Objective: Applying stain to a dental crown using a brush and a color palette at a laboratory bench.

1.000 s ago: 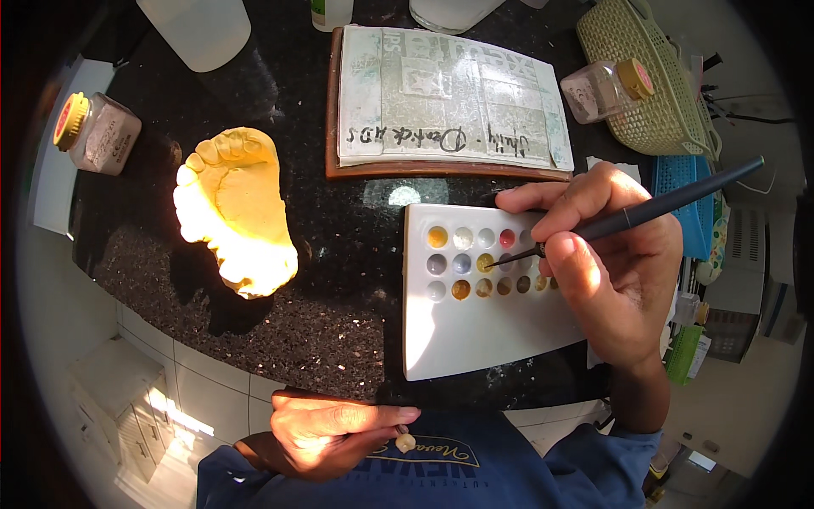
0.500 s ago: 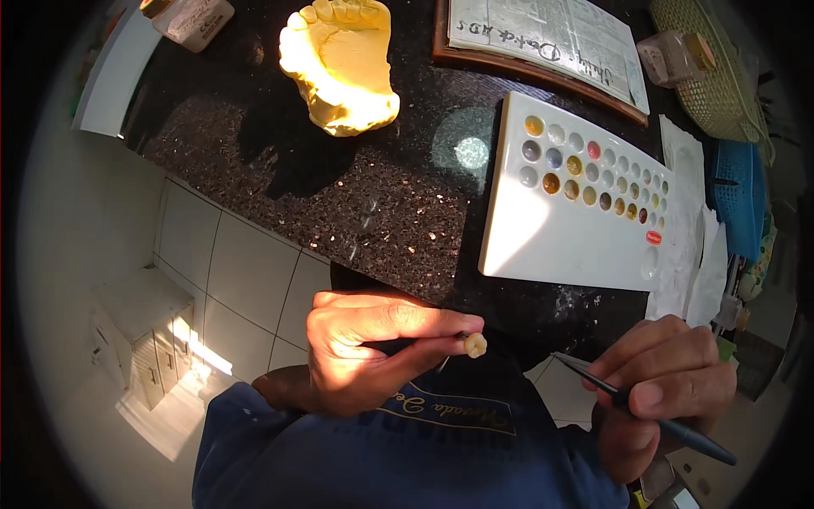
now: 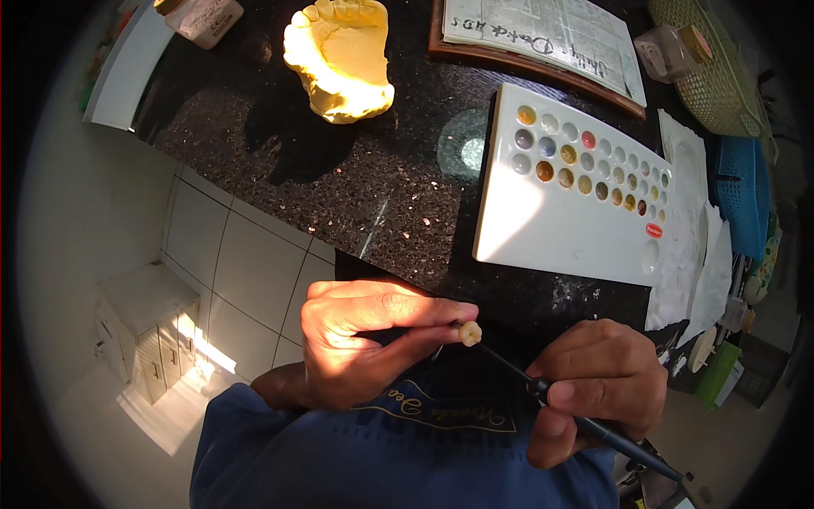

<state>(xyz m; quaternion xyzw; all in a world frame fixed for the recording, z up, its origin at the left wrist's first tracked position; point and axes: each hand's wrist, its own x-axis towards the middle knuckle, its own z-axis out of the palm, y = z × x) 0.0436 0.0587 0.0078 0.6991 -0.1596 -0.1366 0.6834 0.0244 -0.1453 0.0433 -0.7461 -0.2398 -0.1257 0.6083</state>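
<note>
Between thumb and forefinger, my left hand (image 3: 369, 335) pinches a small holder whose shape is mostly hidden. On its end sits a cream-coloured dental crown (image 3: 470, 333), facing up. My right hand (image 3: 600, 386) grips a slim dark brush (image 3: 606, 437) like a pen. The brush's thin tip reaches the right side of the crown; I cannot tell whether it touches. Beyond my hands, on the dark speckled counter, lies a white palette (image 3: 551, 220) with rows of small round wells holding yellow, brown, red and grey stains.
A yellow plaster dental model (image 3: 343, 64) stands at the back in bright sun. Behind the palette is a framed tray with a papered top (image 3: 543, 42). Small jars (image 3: 202, 19), white tissue (image 3: 691, 246), a woven basket (image 3: 708, 93) and a blue basket (image 3: 739, 199) line the sides.
My right hand has moved left, bringing the brush tip from well apart up to the crown. My left hand has stayed nearly in place, still pinching. The view has shifted slightly.
</note>
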